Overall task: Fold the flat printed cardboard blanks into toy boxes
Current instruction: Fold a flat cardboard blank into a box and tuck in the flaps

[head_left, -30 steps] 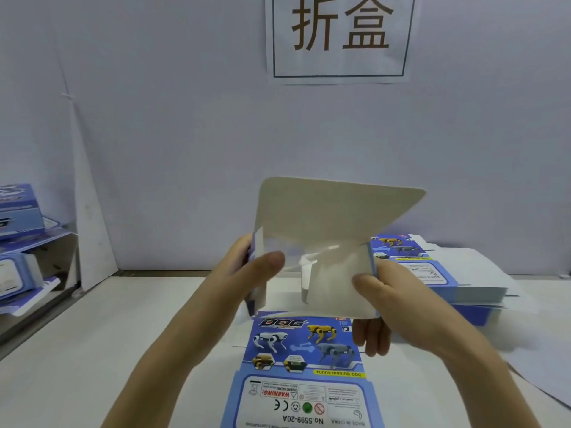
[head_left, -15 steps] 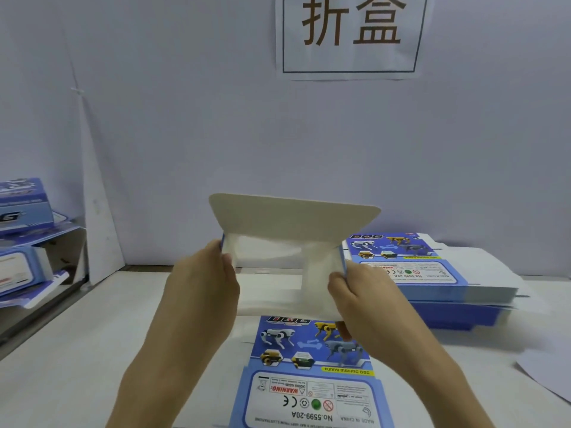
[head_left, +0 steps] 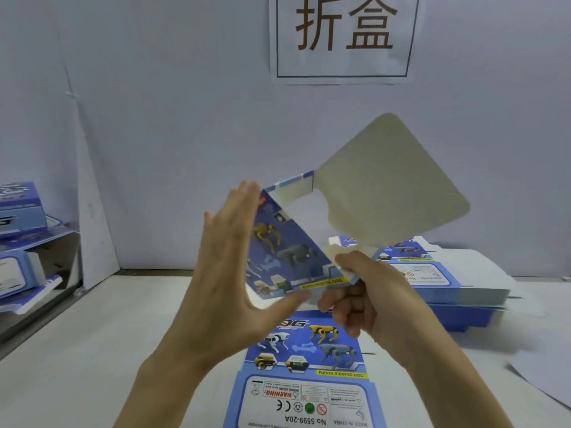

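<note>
1. In the head view, the box (head_left: 284,251) was in the air between the two hands, over the table (head_left: 92,335) and above a blank (head_left: 302,366) lying flat near the person. Half a second before, its open mouth had faced the person, with the flap level on top. Now it was turned and tilted. The printed dog panel faced the camera, and the flap (head_left: 389,186) stuck up to the right with its grey inside showing.
2. The left hand (head_left: 231,273) had given up its hold on the side. Its fingers were straight and together, the palm lay flat against the box's left edge, and the thumb reached under the lower edge. It gripped nothing and only steadied the box.
3. The right hand (head_left: 361,298) had its fingers curled and pinched the box's lower right corner, with the thumb by a small tab (head_left: 333,254). This hand alone seemed to carry the box.
4. The stack (head_left: 432,273) at the right, the folded boxes (head_left: 18,211) at the far left and the sign (head_left: 343,35) on the wall sat where they had been.
5. The tube seemed squared up, and the turn probably brought an end round for closing. The flap was not yet tucked in, so this box was unfinished. The blank below was still flat.
</note>
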`<state>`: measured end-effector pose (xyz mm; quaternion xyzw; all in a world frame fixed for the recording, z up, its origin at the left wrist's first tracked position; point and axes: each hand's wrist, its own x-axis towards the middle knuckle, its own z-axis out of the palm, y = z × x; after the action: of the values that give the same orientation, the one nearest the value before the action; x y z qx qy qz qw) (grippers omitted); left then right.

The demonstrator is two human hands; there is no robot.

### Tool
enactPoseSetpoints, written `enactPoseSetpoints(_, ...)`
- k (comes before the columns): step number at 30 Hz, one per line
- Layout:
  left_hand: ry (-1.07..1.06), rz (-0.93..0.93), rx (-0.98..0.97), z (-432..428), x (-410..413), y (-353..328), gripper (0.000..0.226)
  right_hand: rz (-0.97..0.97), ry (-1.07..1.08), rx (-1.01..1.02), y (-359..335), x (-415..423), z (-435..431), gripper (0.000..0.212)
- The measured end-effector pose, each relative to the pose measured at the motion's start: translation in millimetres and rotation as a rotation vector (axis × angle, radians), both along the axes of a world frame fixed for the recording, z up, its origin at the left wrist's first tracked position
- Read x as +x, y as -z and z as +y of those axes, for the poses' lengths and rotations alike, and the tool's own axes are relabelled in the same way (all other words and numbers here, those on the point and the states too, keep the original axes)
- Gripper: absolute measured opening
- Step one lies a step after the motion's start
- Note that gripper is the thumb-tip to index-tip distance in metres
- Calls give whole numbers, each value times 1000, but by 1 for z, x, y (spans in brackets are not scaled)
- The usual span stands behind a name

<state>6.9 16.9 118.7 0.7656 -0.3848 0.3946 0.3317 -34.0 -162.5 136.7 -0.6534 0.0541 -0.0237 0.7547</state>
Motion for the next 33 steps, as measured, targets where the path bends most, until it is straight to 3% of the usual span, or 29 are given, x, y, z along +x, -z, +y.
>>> enactPoseSetpoints(3, -88, 1, 100, -7, 8, 7, 122, -20, -97, -275, 2, -3, 1, 30)
enactPoseSetpoints(6, -69, 15, 57, -5, 11, 9, 129, -73, -20, -534, 1, -4, -2, 47)
enactPoseSetpoints(8, -39, 7, 38, 2, 14, 8, 131, -230, 100, -518, 1, -3, -8, 46)
enactPoseSetpoints(10, -36, -21, 88, 8, 15, 7, 133, -538, 228, -345, -1, -3, -16, 15)
enactPoseSetpoints(13, -57, -78, 188, 12, 18, 8, 141, -754, 360, -86, 0, -2, -27, 15)
enactPoseSetpoints(16, -47, -69, 195, 12, 15, 11, 134, -650, 360, 76, 3, 1, -33, 11)
enactPoseSetpoints(19, 16, -64, 148, 3, 16, 11, 120, -300, 248, 351, 9, 11, -37, 20)
enactPoseSetpoints(21, 4, -144, 132, -3, 21, 11, 105, 24, 99, 372, 15, 15, -36, 18)
enactPoseSetpoints(23, -35, -199, 145, -3, 24, 11, 105, 184, -105, 296, 21, 18, -32, 18)
enactPoseSetpoints(26, -61, -195, 189, -1, 20, 14, 122, 191, -178, 302, 23, 18, -35, 23)
enactPoseSetpoints(29, -42, -182, 145, -7, 14, 14, 108, 73, -43, 396, 19, 19, -37, 30)
enactPoseSetpoints(31, -24, -165, 155, -7, 8, 12, 111, -43, 87, 412, 16, 19, -39, 38)
enactPoseSetpoints(33, -12, -168, 166, -5, 4, 11, 105, -200, 184, 340, 12, 16, -43, 28)
